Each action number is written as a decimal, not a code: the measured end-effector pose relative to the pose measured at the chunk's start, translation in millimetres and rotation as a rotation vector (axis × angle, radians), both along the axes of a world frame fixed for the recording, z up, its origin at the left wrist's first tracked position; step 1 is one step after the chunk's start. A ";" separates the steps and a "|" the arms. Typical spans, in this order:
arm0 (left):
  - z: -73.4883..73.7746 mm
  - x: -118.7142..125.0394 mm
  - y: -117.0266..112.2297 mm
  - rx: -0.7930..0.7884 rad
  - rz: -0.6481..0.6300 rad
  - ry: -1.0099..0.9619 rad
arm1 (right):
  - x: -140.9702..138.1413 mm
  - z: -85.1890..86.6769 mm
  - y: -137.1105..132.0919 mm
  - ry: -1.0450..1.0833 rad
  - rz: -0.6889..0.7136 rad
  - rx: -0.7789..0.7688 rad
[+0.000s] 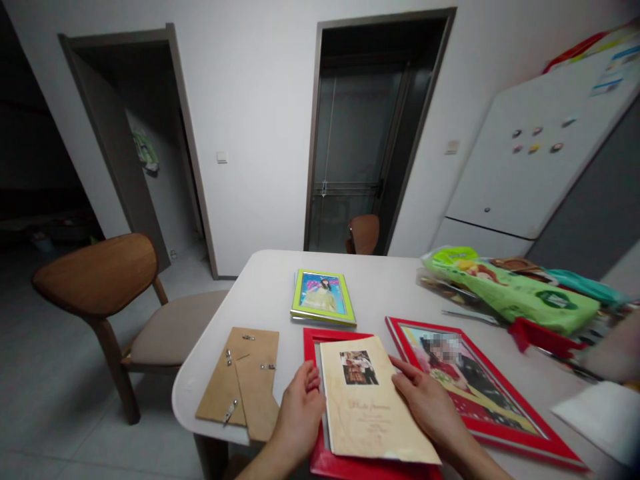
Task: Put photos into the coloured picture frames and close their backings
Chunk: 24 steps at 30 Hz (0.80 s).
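Observation:
A cream paper insert [373, 410] with a small photo printed near its top lies on a red picture frame [330, 460] at the table's near edge. My left hand [299, 413] rests on the insert's left edge, fingers stretched and together. My right hand [430, 403] lies flat on its right edge, fingers extended. Neither hand grips anything. A brown frame backing board [240, 383] with metal clips lies to the left of the red frame.
A second red frame [480, 393] with a photo lies to the right. A green frame [323, 297] sits further back on the white table [390, 287]. Green snack bags [510, 290] and clutter fill the right side. A wooden chair [115, 293] stands at left.

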<state>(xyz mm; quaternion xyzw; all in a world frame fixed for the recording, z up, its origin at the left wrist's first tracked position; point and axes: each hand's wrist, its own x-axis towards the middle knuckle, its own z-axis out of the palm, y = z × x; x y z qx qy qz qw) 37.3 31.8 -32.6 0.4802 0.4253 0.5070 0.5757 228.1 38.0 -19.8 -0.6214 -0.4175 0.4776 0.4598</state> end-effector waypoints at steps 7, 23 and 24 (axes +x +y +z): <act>1.2 -10.9 -14.0 0.258 -0.065 0.604 | -8.9 -5.9 10.6 -0.533 0.016 0.101; -9.2 -124.3 -23.9 0.526 0.120 1.082 | -21.1 -12.2 9.4 -1.361 0.210 0.370; -12.7 -139.6 -24.1 0.523 0.144 1.153 | -21.8 -12.7 9.7 -1.371 0.218 0.367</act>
